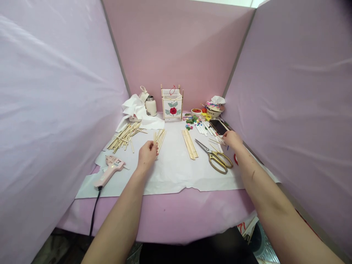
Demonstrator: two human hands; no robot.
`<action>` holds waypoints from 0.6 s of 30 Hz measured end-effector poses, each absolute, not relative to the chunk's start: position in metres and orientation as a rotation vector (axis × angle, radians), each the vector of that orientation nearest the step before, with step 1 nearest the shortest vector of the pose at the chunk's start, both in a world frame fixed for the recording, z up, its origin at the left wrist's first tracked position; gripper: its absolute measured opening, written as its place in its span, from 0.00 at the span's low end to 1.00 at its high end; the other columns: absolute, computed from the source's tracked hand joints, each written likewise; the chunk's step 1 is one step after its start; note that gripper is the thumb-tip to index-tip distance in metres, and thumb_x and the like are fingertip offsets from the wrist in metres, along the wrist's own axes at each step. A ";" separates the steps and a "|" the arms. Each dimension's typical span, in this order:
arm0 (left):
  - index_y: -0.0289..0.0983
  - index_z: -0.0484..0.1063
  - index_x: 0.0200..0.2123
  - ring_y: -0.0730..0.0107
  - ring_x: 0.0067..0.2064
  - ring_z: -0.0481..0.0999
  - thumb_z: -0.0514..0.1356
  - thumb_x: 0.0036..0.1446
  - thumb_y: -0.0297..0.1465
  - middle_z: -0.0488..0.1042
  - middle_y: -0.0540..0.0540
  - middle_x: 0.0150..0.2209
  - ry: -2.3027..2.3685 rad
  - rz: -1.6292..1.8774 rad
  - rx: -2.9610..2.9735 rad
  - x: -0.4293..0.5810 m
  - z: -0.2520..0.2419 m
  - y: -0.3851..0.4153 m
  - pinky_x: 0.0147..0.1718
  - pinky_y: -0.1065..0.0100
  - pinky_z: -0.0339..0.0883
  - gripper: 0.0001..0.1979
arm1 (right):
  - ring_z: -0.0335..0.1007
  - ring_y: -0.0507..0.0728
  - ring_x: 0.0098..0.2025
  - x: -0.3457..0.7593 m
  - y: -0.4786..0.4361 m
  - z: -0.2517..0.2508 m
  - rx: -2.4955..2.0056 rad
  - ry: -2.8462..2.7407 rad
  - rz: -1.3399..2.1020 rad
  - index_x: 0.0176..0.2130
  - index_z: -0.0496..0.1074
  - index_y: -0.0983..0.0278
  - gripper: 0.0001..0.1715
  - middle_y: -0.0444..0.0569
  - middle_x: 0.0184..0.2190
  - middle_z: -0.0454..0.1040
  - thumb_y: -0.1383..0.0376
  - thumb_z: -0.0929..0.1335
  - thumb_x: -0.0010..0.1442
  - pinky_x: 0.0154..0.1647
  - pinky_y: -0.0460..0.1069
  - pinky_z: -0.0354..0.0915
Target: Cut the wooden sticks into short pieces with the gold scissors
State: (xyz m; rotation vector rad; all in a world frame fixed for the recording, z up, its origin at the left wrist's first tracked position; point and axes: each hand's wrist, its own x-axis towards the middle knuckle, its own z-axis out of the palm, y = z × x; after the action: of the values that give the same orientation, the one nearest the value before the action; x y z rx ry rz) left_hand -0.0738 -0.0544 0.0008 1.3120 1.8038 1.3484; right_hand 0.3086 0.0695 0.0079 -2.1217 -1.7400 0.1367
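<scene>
My left hand (147,152) is closed round a small bundle of wooden sticks (159,138) lying on the white paper sheet (176,172). My right hand (232,139) reaches to the right side, its fingers pinched on thin sticks (216,141) beside a black phone (218,127). Between my hands lie a neat row of sticks (189,143) and gold-handled scissors (216,157).
A pink glue gun (109,169) with a black cord lies at the front left. A loose pile of sticks (124,136), a white bottle (150,105), crumpled tissue, a paper lantern (172,102), markers (202,128) and bowls stand at the back. Pink screens enclose the table.
</scene>
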 end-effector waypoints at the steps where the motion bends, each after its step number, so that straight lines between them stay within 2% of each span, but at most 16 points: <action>1: 0.37 0.69 0.33 0.74 0.24 0.72 0.55 0.53 0.39 0.72 0.49 0.27 1.808 1.342 1.321 -0.073 0.001 -0.055 0.22 0.73 0.67 0.11 | 0.72 0.61 0.35 0.310 0.067 0.008 -2.142 -1.740 0.152 0.27 0.77 0.66 0.05 0.56 0.30 0.77 0.69 0.69 0.47 0.36 0.51 0.63; 4: 0.37 0.69 0.32 0.74 0.24 0.71 0.55 0.53 0.39 0.72 0.49 0.27 1.808 1.340 1.326 -0.073 0.002 -0.055 0.22 0.73 0.67 0.11 | 0.72 0.61 0.36 0.309 0.061 0.012 -2.140 -1.722 0.152 0.27 0.76 0.66 0.05 0.56 0.30 0.77 0.67 0.69 0.48 0.36 0.50 0.62; 8: 0.37 0.67 0.33 0.74 0.24 0.71 0.54 0.54 0.37 0.72 0.49 0.28 1.805 1.370 1.294 -0.075 0.003 -0.055 0.23 0.73 0.66 0.09 | 0.70 0.59 0.38 0.287 0.045 0.029 -2.006 -1.678 0.080 0.35 0.76 0.64 0.11 0.53 0.35 0.77 0.64 0.65 0.56 0.38 0.49 0.61; 10: 0.38 0.66 0.33 0.74 0.24 0.71 0.52 0.55 0.36 0.72 0.49 0.28 1.823 1.380 1.295 -0.075 0.004 -0.056 0.23 0.73 0.65 0.09 | 0.70 0.56 0.35 0.263 0.024 0.041 -1.869 -1.698 0.118 0.32 0.75 0.63 0.14 0.48 0.31 0.76 0.58 0.64 0.59 0.37 0.48 0.61; 12: 0.38 0.65 0.34 0.74 0.24 0.70 0.50 0.57 0.37 0.73 0.48 0.28 1.875 1.363 1.327 -0.075 0.005 -0.057 0.22 0.73 0.63 0.10 | 0.68 0.55 0.31 0.231 -0.011 0.056 -1.469 -1.704 0.415 0.26 0.72 0.64 0.19 0.47 0.24 0.73 0.56 0.63 0.60 0.35 0.48 0.62; 14: 0.38 0.66 0.33 0.73 0.24 0.69 0.49 0.57 0.37 0.72 0.48 0.28 1.945 1.338 1.403 -0.075 0.007 -0.059 0.22 0.72 0.61 0.10 | 0.68 0.55 0.36 0.197 -0.059 0.073 -1.001 -1.732 0.721 0.25 0.70 0.63 0.16 0.47 0.32 0.73 0.58 0.64 0.60 0.39 0.49 0.63; 16: 0.38 0.66 0.30 0.72 0.27 0.69 0.49 0.58 0.36 0.72 0.48 0.27 2.003 1.328 1.494 -0.074 0.008 -0.060 0.25 0.72 0.60 0.10 | 0.67 0.57 0.42 0.167 -0.114 0.090 -0.588 -1.735 0.993 0.32 0.72 0.61 0.09 0.48 0.41 0.72 0.58 0.67 0.58 0.45 0.52 0.63; 18: 0.38 0.65 0.29 0.71 0.28 0.68 0.49 0.58 0.36 0.71 0.49 0.26 2.034 1.315 1.545 -0.074 0.008 -0.060 0.26 0.71 0.59 0.11 | 0.69 0.55 0.38 0.147 -0.166 0.104 -0.277 -1.616 1.277 0.40 0.71 0.57 0.10 0.49 0.43 0.70 0.57 0.65 0.60 0.42 0.53 0.64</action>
State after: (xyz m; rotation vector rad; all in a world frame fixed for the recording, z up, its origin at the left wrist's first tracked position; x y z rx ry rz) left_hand -0.0745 -0.0604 0.0079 1.5446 2.0339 1.3149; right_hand 0.1471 -0.1657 0.1039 -0.2765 -1.6161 1.2774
